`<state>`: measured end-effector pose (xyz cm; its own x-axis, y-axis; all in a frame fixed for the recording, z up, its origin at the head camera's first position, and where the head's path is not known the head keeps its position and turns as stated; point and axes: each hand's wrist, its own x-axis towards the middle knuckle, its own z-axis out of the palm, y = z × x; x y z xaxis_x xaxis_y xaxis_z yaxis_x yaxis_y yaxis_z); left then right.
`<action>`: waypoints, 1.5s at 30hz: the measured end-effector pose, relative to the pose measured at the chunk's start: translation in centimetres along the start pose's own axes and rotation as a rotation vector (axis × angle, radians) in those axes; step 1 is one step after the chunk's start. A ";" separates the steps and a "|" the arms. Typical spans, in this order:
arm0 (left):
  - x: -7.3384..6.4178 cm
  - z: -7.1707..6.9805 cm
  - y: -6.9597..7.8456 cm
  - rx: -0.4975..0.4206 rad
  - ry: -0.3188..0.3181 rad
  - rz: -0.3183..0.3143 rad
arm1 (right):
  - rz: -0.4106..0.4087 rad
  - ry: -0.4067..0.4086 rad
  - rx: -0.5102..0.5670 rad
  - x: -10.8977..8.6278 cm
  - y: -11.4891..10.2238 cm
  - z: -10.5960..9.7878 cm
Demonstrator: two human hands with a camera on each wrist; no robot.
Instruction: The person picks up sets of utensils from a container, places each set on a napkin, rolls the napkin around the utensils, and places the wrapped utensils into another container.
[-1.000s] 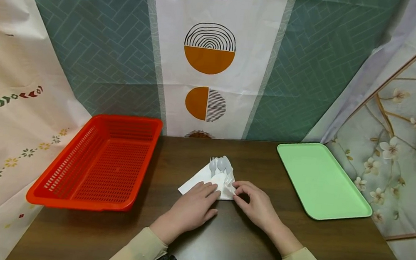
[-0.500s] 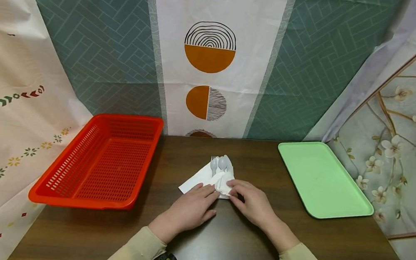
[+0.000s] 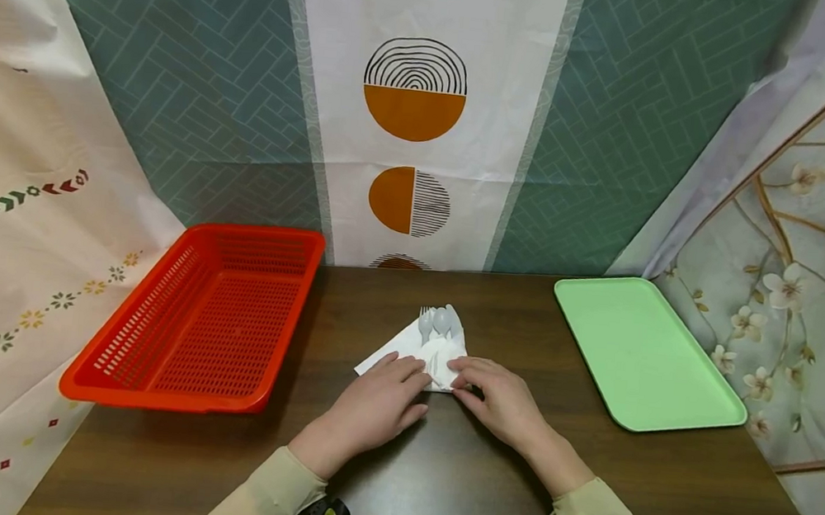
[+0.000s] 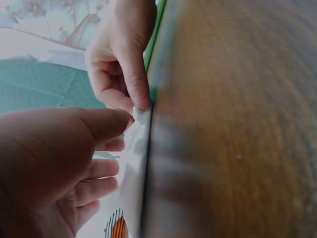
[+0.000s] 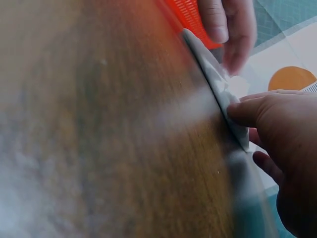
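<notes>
A white paper napkin (image 3: 398, 347) lies on the table, its right side folded over toward the middle. On it sit a pale grey fork (image 3: 426, 325) and spoon (image 3: 442, 320), heads showing and handles under the fold. Another pale piece beside the spoon is mostly covered. My left hand (image 3: 376, 399) is over the napkin's lower left part, fingers extended. My right hand (image 3: 499, 398) pinches the folded right edge between thumb and fingers. The left wrist view shows the right thumb (image 4: 134, 79) down at the napkin's edge.
A red perforated plastic basket (image 3: 274, 377) stands to the left. To the right lies a light green tray (image 3: 649, 355). Patterned cloths hang behind and along both sides of the brown wooden table (image 3: 464, 495).
My right hand has brought the napkin's right side inward to the left, over the cutlery handles. My left hand has drawn back slightly at the napkin.
</notes>
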<state>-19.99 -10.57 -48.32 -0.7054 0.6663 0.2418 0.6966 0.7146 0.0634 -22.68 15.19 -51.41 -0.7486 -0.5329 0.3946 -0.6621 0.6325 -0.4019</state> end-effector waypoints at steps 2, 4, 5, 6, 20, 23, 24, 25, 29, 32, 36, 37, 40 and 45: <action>0.1 -0.1 -0.1 -0.001 0.047 -0.002 | 0.003 0.000 0.004 0.1 0.0 0.0; 0.3 -0.2 -0.1 -0.004 0.070 0.004 | 0.001 0.005 0.004 0.2 0.0 0.0; 0.4 -0.2 -0.1 -0.003 0.066 0.006 | 0.002 0.005 0.006 0.2 -0.1 0.0; 0.5 -0.2 0.0 0.001 0.053 0.008 | 0.002 0.005 0.007 0.2 -0.1 0.0; 0.7 0.7 0.4 0.162 -0.050 0.040 | 0.065 -0.007 0.034 0.4 -0.2 0.1; 0.8 0.8 0.4 0.156 -0.061 0.049 | 0.094 0.004 0.050 0.6 -0.3 0.0; 0.8 0.8 0.4 0.156 -0.067 0.048 | 0.104 0.010 0.049 0.7 -0.3 -0.1; 0.8 0.8 0.4 0.153 -0.074 0.047 | 0.112 0.016 0.045 0.8 -0.2 -0.1; 1.0 0.9 0.4 0.120 -0.101 0.032 | 0.128 0.007 -0.001 1.2 0.1 -0.4; 1.0 0.9 0.4 0.087 -0.113 0.021 | 0.105 -0.035 -0.031 1.2 0.5 -0.7; 1.0 0.8 0.3 0.062 -0.123 0.015 | 0.087 -0.125 -0.056 1.3 0.9 -1.1; 1.0 0.7 0.3 0.057 -0.127 0.016 | 0.091 -0.151 -0.060 1.3 1.0 -1.2; 1.0 0.8 0.2 0.043 -0.136 0.019 | 0.103 -0.220 -0.083 1.5 1.3 -1.5; 1.0 0.9 0.1 0.024 -0.148 0.020 | 0.100 -0.296 -0.107 1.9 1.8 -1.9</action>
<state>-20.74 -9.60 -48.97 -0.7039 0.7037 0.0971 0.7090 0.7042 0.0364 -25.20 16.38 -49.82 -0.7977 -0.5957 0.0939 -0.5892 0.7368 -0.3316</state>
